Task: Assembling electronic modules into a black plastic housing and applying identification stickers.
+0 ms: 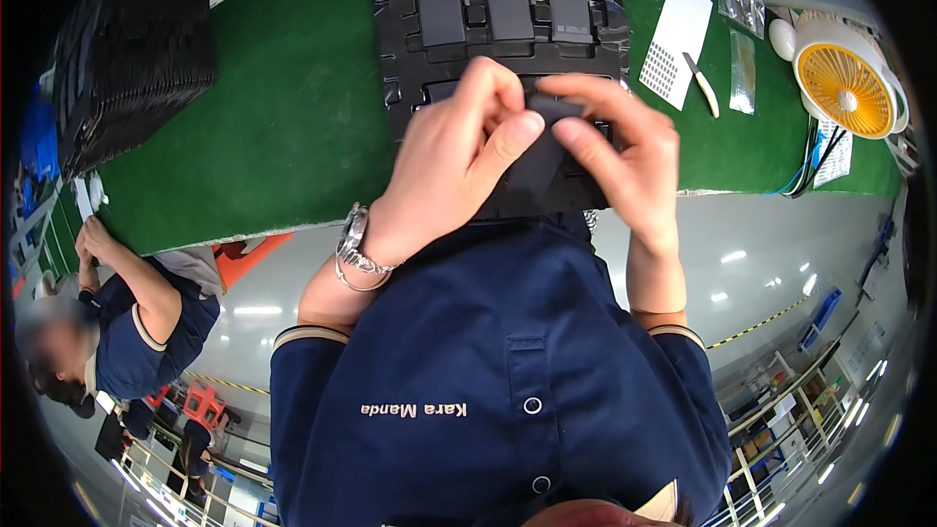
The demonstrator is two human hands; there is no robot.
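Note:
Close in front of me, my left hand (pixel 454 151) and my right hand (pixel 630 151) pinch a dark grey flat piece (pixel 554 109) between thumbs and fingers. Both thumbs press near its upper part, and the fingers hide some of its outline. The piece is above the near half of a black plastic tray (pixel 498 66) with moulded pockets. In the tray's far row lie three dark grey rectangular pieces (pixel 508 2) side by side. Part of another one shows beside my left hand.
On the green table (pixel 273 117) stands a tall stack of black trays (pixel 137 59) at left. To the right are a white label sheet (pixel 683 20), a white-handled knife (pixel 705 88), clear plastic bags (pixel 742 73) and a yellow-and-white fan (pixel 847 88). Another person (pixel 146 322) works at far left.

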